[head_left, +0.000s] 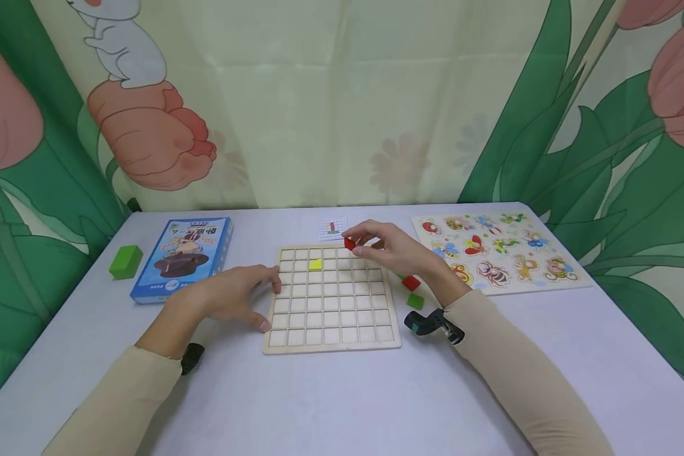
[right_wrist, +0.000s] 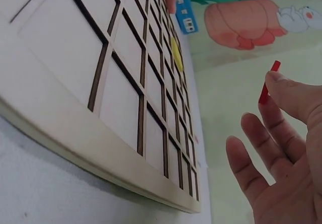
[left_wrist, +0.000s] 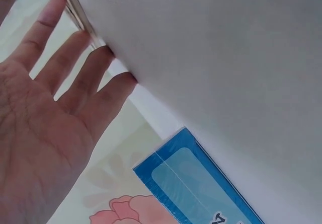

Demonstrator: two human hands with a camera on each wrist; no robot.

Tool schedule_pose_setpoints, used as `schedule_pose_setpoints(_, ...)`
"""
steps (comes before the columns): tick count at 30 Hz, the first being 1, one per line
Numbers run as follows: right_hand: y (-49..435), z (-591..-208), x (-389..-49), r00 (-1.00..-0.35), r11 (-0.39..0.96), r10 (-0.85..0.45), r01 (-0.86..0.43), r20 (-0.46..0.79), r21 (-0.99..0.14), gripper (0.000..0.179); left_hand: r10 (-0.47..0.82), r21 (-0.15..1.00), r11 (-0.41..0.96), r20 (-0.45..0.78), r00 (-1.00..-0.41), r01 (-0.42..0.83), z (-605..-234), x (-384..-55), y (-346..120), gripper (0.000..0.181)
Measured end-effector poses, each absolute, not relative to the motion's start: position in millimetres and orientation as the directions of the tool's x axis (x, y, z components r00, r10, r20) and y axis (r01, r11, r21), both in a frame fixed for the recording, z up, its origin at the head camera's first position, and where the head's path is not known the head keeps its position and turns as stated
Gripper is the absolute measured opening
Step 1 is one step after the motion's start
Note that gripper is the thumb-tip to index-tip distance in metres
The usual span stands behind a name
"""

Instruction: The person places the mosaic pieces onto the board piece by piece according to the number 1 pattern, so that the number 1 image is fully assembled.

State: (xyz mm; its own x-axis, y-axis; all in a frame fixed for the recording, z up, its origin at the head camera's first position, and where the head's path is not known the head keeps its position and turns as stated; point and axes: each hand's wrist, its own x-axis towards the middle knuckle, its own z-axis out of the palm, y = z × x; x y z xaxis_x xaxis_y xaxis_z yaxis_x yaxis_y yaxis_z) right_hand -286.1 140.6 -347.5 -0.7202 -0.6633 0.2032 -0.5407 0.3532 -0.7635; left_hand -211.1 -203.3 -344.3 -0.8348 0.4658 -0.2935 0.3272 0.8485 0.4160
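Note:
A wooden grid board (head_left: 333, 349) lies flat on the table, with a yellow tile (head_left: 316, 265) in a cell near its far left. My left hand (head_left: 228, 294) touches the board's left edge, thumb and fingers spread apart; in the left wrist view the fingers (left_wrist: 60, 65) look nearly straight. Over the board's far right part, my right hand (head_left: 392, 248) pinches a small red tile (head_left: 349, 243) between thumb and index finger. Seen edge-on in the right wrist view, that red tile (right_wrist: 269, 83) is thin and flat, and the other fingers are loosely spread.
Beyond the board lies a small printed pattern card (head_left: 333, 228). Beside its right edge are another red tile (head_left: 411, 282) and a green tile (head_left: 415, 301). An insect picture board (head_left: 493, 250) lies right; a blue box (head_left: 182, 258) and a green block (head_left: 126, 261) are left.

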Motion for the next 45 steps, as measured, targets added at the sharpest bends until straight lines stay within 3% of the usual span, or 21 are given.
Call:
schedule_pose_setpoints(11,123,-354,-291,-0.696,0.330,-0.697,-0.523,0.171,-0.785,0.038,0.460,0.420,0.850,-0.300,-0.835,0.317,-345,-213,-203,0.055)
schedule_pose_setpoints(21,108,-359,-295,-0.700,0.428,-0.710,-0.517,0.078,-0.741,0.036,0.446,0.413,0.860,-0.325,-0.834,0.299,-343,-211,-202,0.055)
schedule_pose_setpoints(28,103,-364,-300,-0.740,0.514,-0.670,-0.518,0.057,-0.683,0.033,0.444,0.412,0.861,-0.323,-0.836,0.299,-344,-213,-200,0.057)
schedule_pose_setpoints(45,100,-364,-298,-0.732,0.555,-0.682,-0.515,-0.002,-0.654,0.030,0.462,0.436,0.846,-0.311,-0.831,0.307,-343,-212,-201,0.054)
